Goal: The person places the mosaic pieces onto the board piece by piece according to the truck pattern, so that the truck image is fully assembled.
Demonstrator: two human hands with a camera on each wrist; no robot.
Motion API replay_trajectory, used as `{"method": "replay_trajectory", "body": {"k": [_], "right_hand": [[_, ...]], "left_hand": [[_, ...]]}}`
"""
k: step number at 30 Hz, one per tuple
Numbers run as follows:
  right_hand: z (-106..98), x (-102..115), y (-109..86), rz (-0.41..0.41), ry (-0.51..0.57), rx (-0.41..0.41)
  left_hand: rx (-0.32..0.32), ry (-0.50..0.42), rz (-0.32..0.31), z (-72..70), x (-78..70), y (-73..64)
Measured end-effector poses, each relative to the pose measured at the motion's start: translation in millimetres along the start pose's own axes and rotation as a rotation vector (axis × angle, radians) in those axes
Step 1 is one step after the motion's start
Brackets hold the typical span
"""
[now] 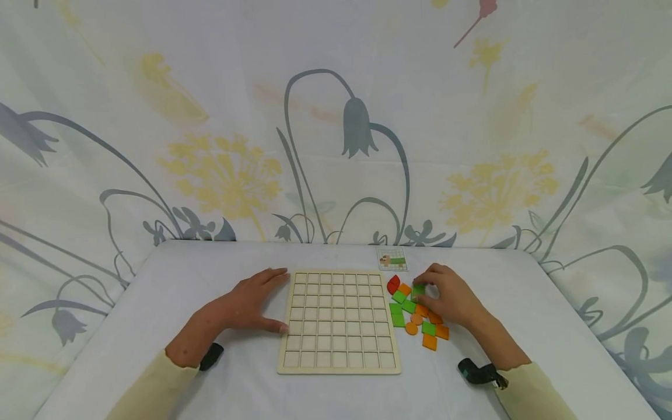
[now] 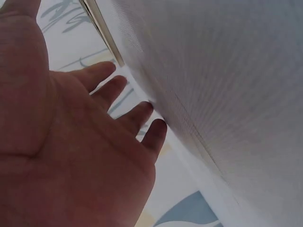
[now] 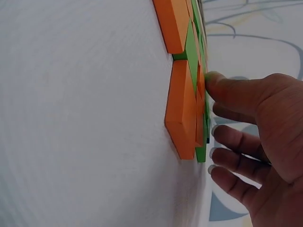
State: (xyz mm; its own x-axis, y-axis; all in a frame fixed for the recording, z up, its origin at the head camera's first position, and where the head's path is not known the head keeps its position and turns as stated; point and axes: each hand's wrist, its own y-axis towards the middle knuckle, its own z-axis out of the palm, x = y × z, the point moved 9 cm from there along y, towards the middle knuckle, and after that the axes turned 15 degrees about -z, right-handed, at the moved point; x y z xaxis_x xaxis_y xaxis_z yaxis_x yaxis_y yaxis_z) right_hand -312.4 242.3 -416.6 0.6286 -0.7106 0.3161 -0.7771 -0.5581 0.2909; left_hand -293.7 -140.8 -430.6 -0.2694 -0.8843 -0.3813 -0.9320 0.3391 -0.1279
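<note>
A pale wooden board [image 1: 338, 371] with a grid of square recesses lies in the middle of the table. My left hand [image 1: 251, 303] rests along its left side, fingers spread; the thumb touches the edge and the fingertips reach the upper left corner. In the left wrist view the left palm [image 2: 80, 137] shows with nothing in it. To the right of the board, my right hand [image 1: 450, 294] pinches a green square tile [image 1: 418, 289] between thumb and index finger, at the upper side of a group of tiles. Its other fingers [image 3: 236, 137] are loosely bent.
Scattered below the right hand are green tiles [image 1: 397, 315], orange square tiles [image 1: 429, 342], orange round tiles [image 1: 412, 328] and red rounded pieces [image 1: 393, 284]. A small picture card [image 1: 392, 260] lies behind them. A flower-patterned curtain [image 1: 336, 175] hangs beyond the white table [image 1: 236, 385].
</note>
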Motion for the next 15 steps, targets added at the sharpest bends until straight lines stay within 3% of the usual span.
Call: {"method": "replay_trajectory", "body": {"k": [6, 15], "right_hand": [[5.3, -1.5, 2.6, 0.014, 0.052, 0.047], [7.0, 0.4, 3.2, 0.018, 0.076, 0.067]], "left_hand": [[0.070, 0.009, 0.020, 6.1, -2.9, -2.9], [0.096, 0.032, 0.052, 8.9, -10.6, -7.3]]}}
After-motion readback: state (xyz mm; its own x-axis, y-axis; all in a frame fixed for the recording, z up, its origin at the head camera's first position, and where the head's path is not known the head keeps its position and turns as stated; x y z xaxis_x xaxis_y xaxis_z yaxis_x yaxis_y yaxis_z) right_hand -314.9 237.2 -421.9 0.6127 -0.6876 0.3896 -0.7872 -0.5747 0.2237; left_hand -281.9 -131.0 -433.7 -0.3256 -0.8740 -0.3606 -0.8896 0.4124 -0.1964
